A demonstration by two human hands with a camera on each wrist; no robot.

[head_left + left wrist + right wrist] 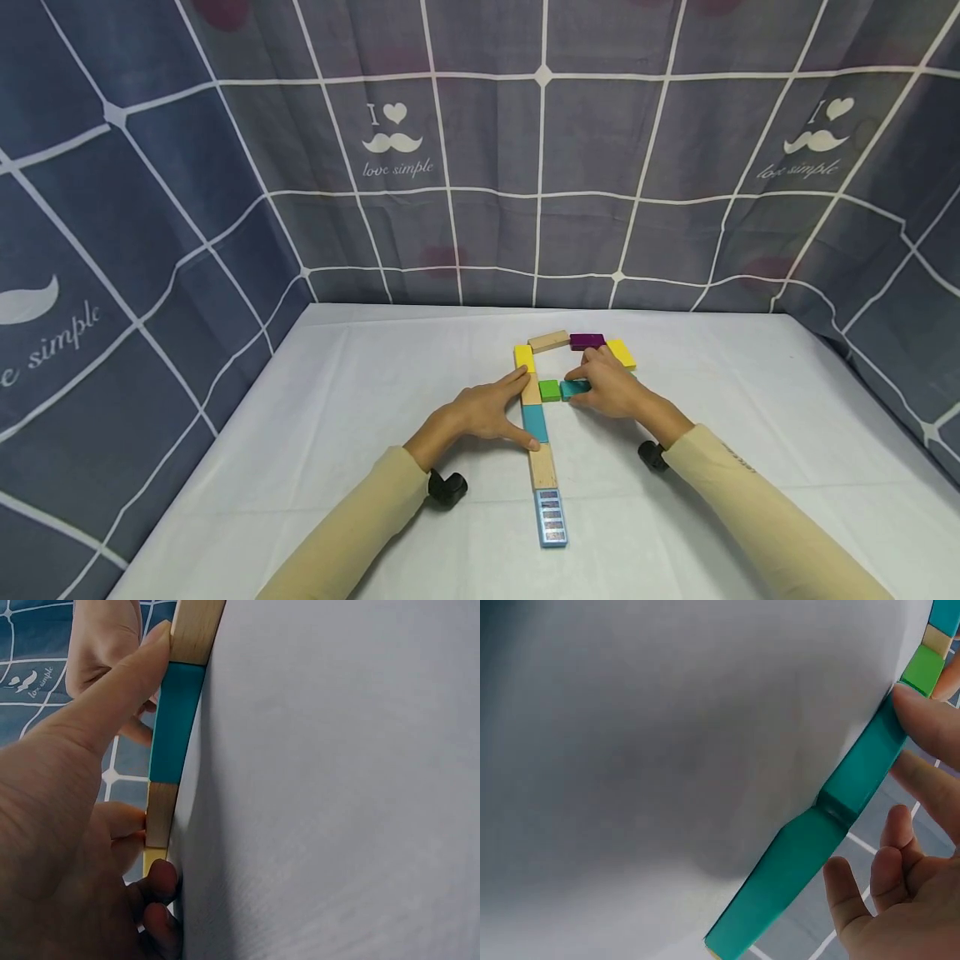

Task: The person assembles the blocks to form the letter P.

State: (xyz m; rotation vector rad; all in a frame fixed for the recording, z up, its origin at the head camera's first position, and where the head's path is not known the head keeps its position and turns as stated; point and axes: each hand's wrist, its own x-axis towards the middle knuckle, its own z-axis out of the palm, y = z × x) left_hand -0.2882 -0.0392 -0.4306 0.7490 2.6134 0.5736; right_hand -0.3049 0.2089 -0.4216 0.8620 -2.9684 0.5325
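Resting flat beside the block column on the white table (300,433), left hand (480,412) with fingers straight and together, thumb touching the blue block (535,422). Pinching the teal block (574,388) just right of the green block (549,390), right hand (611,385), fingers curled.

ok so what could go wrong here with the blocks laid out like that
1. The left hand rests against the vertical column, thumb at the blue block; a sideways nudge could skew the loose row.
2. The right hand holds the teal block beside the green block; pushing it in could shove the green one into the column.
3. The right hand lies close to the yellow block and could knock it.
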